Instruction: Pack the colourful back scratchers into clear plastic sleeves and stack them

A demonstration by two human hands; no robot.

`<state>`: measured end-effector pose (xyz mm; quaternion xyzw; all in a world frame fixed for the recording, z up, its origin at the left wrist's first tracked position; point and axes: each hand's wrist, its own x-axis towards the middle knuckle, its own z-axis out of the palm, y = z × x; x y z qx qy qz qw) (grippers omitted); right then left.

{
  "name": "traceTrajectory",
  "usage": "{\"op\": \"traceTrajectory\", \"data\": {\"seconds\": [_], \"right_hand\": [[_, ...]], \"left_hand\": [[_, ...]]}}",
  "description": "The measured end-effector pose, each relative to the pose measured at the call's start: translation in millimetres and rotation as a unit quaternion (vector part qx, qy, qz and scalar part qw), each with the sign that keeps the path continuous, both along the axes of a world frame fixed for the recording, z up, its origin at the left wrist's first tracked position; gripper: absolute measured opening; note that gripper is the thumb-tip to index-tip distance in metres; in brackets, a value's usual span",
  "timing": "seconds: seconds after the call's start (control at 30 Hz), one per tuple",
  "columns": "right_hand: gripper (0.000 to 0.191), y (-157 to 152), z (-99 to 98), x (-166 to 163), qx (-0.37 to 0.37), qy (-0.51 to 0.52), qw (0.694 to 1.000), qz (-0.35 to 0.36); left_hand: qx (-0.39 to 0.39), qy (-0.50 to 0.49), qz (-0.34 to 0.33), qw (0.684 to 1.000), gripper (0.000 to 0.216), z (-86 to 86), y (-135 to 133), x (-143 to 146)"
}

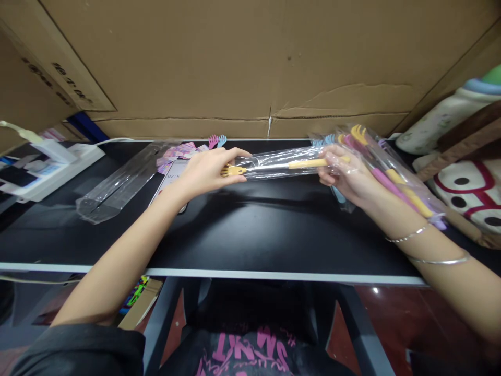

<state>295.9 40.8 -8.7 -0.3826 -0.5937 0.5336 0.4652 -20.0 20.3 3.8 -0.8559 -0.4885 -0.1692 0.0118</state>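
I hold a yellow back scratcher (303, 164) inside a clear plastic sleeve (274, 159) level above the black table (250, 230). My left hand (209, 169) is closed on the claw end of the scratcher and the sleeve's left end. My right hand (344, 172) is closed round the handle end and the sleeve's right end. Two thin bangles sit on my right wrist.
A pile of bagged pink, yellow and blue scratchers (391, 175) lies at the right. Empty clear sleeves (117, 183) lie at the left, with a phone (172, 180) and pink cards behind. Cardboard (250, 62) walls the back. A white power strip (50, 167) is far left.
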Motion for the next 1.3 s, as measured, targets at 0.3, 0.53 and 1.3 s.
{"op": "traceTrajectory", "data": {"seconds": [0.3,0.53,1.3], "right_hand": [[0.036,7,1.6,6,-0.033,0.053,0.996,-0.068],[0.016,-2,-1.0,9,0.301,-0.205,0.922,-0.131],[0.036,-27,-14.6,-19,0.329,-0.516,0.78,0.13]], "left_hand": [[0.136,-0.024,-0.037,0.99,0.044,0.8,-1,3],[0.167,0.076,-0.121,0.976,0.032,-7.9,-3,11],[0.097,0.105,-0.203,0.969,0.034,-38.4,-13,40]]}}
